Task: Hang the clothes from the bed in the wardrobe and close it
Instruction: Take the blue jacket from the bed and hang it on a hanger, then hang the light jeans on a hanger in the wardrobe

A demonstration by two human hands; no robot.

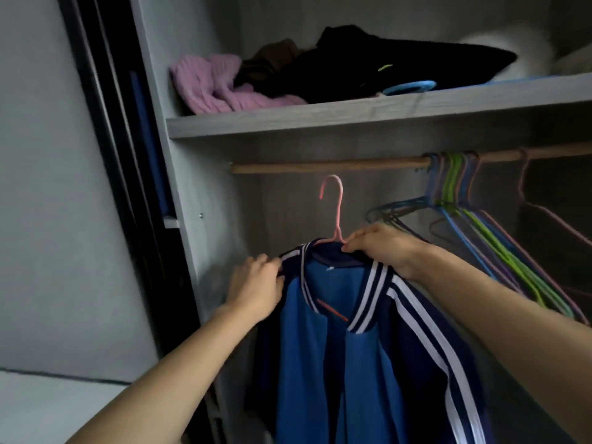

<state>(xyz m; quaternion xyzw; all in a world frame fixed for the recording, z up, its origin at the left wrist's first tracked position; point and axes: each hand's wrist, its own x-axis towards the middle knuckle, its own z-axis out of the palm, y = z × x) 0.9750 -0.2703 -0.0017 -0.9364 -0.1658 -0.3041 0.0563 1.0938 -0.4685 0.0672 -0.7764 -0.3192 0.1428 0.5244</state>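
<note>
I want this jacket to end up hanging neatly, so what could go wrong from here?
1. The pink hanger's hook is below the wooden rail, not on it; a short lift may miss it.
2. The blue jacket is steadied at the shoulders by the left hand and right hand; it might slip off.
3. The empty hangers crowd the right; the hook could tangle there.

Both my arms reach forward and up: left hand (256, 288) pinches shut at the left, right hand (381, 246) clenches, wrist bent, higher right.
</note>
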